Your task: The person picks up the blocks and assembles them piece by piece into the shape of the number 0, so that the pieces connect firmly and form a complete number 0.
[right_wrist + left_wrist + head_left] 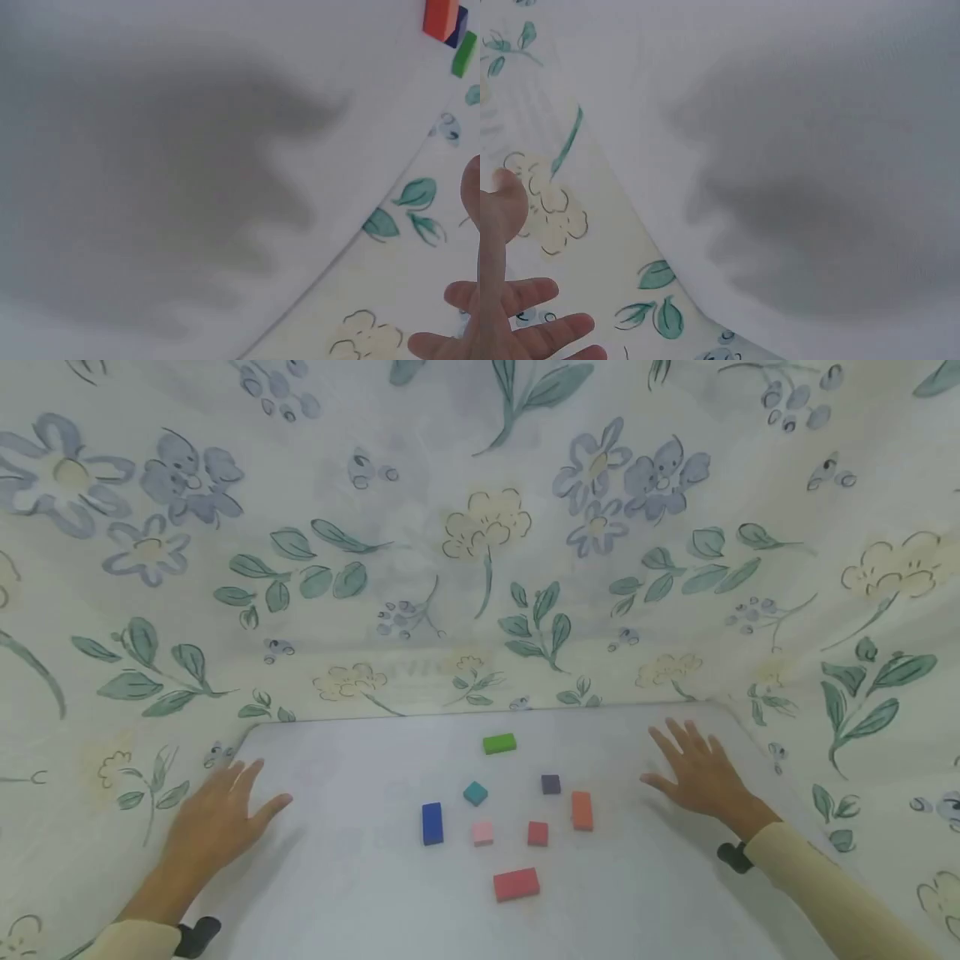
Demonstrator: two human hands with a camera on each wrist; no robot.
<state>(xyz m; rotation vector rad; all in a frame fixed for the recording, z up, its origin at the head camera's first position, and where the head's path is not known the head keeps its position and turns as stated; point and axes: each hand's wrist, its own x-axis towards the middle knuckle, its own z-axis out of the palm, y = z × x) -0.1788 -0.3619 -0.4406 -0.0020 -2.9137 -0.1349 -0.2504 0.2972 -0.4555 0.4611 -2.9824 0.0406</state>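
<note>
Left hand and right hand hover well apart, both spread and holding nothing.
Eight small blocks lie between them on the white table, the blue block nearest the left hand, the orange block nearest the right. It looks like a ready pause, no block touched; the next move seems to call for bringing a hand inward, lowering it and pinching a block's sides.
</note>
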